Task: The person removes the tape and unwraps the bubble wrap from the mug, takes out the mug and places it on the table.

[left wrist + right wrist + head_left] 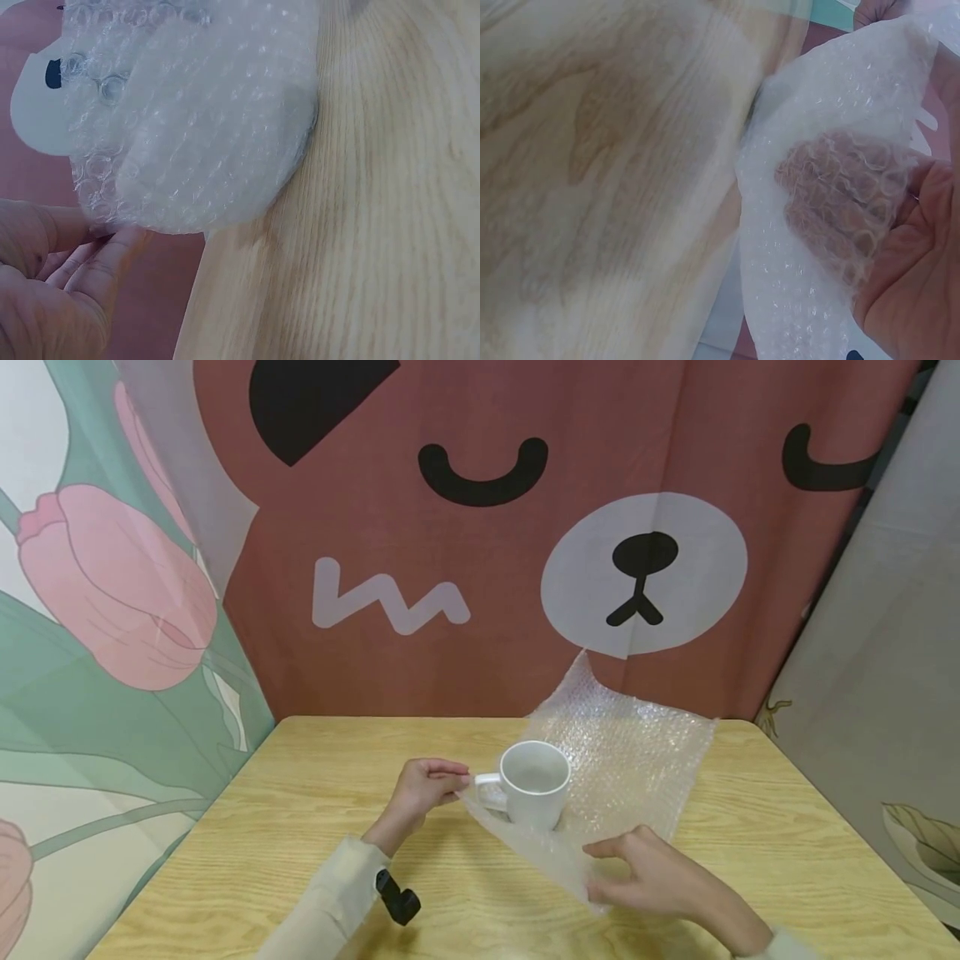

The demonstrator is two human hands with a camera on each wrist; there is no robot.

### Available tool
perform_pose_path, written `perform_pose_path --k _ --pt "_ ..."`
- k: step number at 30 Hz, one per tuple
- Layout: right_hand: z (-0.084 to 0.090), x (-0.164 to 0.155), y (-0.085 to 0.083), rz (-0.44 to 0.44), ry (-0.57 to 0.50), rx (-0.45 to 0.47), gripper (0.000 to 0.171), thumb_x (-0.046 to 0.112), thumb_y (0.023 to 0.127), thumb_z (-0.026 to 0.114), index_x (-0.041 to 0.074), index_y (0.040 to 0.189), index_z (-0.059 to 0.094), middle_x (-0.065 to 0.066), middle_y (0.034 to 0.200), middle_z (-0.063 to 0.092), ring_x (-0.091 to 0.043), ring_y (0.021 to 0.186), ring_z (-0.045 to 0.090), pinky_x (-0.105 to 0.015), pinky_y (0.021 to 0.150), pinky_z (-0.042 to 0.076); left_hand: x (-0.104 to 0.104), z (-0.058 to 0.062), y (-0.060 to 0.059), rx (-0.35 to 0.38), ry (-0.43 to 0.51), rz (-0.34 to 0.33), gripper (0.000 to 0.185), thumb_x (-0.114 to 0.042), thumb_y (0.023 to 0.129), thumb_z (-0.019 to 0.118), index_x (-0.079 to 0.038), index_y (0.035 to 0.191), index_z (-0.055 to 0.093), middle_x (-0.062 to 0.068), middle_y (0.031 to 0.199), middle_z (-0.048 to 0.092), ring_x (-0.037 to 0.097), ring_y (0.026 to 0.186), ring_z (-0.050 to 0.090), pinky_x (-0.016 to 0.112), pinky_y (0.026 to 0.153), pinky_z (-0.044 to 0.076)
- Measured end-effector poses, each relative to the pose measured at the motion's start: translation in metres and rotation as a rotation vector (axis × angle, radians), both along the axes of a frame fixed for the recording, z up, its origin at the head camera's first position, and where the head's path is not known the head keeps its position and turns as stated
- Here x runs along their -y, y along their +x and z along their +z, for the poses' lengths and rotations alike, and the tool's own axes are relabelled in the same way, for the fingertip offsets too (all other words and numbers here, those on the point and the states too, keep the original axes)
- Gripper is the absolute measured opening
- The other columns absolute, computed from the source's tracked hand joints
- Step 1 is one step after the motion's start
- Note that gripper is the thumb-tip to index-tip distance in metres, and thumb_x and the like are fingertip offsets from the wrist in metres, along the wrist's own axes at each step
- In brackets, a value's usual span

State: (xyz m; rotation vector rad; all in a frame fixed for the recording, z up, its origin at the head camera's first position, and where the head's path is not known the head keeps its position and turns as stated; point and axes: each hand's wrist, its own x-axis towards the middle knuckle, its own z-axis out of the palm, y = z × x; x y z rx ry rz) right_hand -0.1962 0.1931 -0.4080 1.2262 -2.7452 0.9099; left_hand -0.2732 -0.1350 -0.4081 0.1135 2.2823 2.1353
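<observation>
A white mug (534, 783) stands upright on a sheet of bubble wrap (630, 752) near the middle of the table (285, 827), its handle pointing toward the left hand (423, 789). That hand's grip pinches the sheet's left corner just beside the handle. The right hand (648, 877), nearer the front edge, holds the sheet's near corner, fingers curled under the wrap. The mug sits between both hands, closer to the left. Behind the far edge hangs a bear-face cloth (570, 527).
</observation>
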Motion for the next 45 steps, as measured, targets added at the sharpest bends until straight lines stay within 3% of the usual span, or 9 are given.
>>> perform_pose_path --k 11,16,19,23,27,30,33,37,45 --pt "-0.004 0.001 0.001 0.012 0.011 0.003 0.051 0.036 0.086 0.072 -0.011 0.108 0.068 -0.014 0.086 0.071 0.005 0.047 0.025 -0.021 0.058 0.045 0.003 -0.004 0.007 0.021 0.018 0.007 0.015 0.004 0.088 0.067 0.011 0.101 0.067 0.015 0.088 0.068 0.021 0.079 0.067 0.036 0.073 0.057" --pt "-0.007 0.0 0.0 0.012 0.023 -0.009 0.051 0.036 0.086 0.073 -0.01 0.107 0.069 -0.02 0.099 0.07 0.002 0.059 0.044 -0.023 0.06 0.046 0.003 -0.008 0.009 0.046 0.049 0.015 0.017 0.005 0.089 0.065 0.013 0.104 0.064 0.014 0.087 0.066 0.017 0.074 0.065 0.028 0.067 0.056" --pt "-0.01 0.0 -0.001 0.016 0.022 0.007 0.05 0.035 0.085 0.073 -0.009 0.108 0.069 -0.004 0.076 0.07 0.004 0.053 0.039 -0.019 0.054 0.044 0.003 -0.01 0.009 0.083 0.105 0.017 0.021 0.006 0.09 0.062 0.015 0.11 0.061 0.012 0.087 0.065 0.014 0.074 0.063 0.022 0.064 0.054" --pt "-0.014 0.0 -0.001 0.029 0.023 0.038 0.05 0.032 0.083 0.074 -0.01 0.109 0.068 0.017 0.059 0.044 0.006 0.044 0.016 -0.017 0.044 0.037 0.003 -0.015 0.01 0.127 0.188 0.009 0.026 0.007 0.091 0.06 0.016 0.115 0.058 0.012 0.091 0.066 0.014 0.078 0.065 0.022 0.068 0.054" --pt "-0.016 0.001 -0.003 0.031 0.044 0.026 0.049 0.031 0.08 0.076 -0.009 0.107 0.069 0.007 0.072 0.064 0.004 0.049 0.024 -0.018 0.055 0.042 0.005 -0.018 0.011 0.182 0.267 0.006 0.027 0.008 0.092 0.058 0.016 0.118 0.056 0.013 0.094 0.066 0.016 0.083 0.067 0.024 0.074 0.054" --pt "-0.017 0.003 -0.004 0.045 0.051 -0.01 0.031 0.029 0.077 0.077 0.002 0.093 0.074 0.014 0.068 0.057 0.004 0.051 0.024 -0.014 0.049 0.035 0.006 -0.019 0.012 0.23 0.332 -0.001 0.029 0.01 0.093 0.056 0.016 0.122 0.053 0.014 0.096 0.066 0.02 0.088 0.067 0.027 0.08 0.053" --pt "-0.019 0.004 -0.004 0.068 0.046 -0.053 0.015 0.027 0.074 0.078 0.016 0.077 0.067 0.02 0.061 0.032 0.005 0.052 0.02 -0.012 0.043 0.022 0.006 -0.019 0.011 0.26 0.375 -0.003 0.031 0.009 0.094 0.055 0.015 0.124 0.052 0.014 0.097 0.066 0.021 0.091 0.067 0.028 0.082 0.052" --pt "-0.02 0.004 -0.004 0.066 0.049 -0.023 0.017 0.024 0.074 0.078 0.022 0.073 0.061 0.02 0.061 0.027 0.005 0.052 0.022 -0.014 0.042 0.02 0.003 -0.014 0.01 0.238 0.373 -0.004 0.03 0.006 0.093 0.059 0.013 0.122 0.055 0.014 0.099 0.067 0.021 0.09 0.067 0.029 0.082 0.053" --pt "-0.019 0.006 -0.002 0.03 0.105 0.02 0.035 0.036 0.077 0.078 0.007 0.096 0.073 0.019 0.061 0.032 0.003 0.052 0.024 -0.017 0.043 0.023 -0.002 -0.001 0.001 0.138 0.286 0.015 0.027 0.002 0.089 0.065 0.012 0.114 0.063 0.012 0.094 0.069 0.016 0.079 0.067 0.026 0.071 0.055"
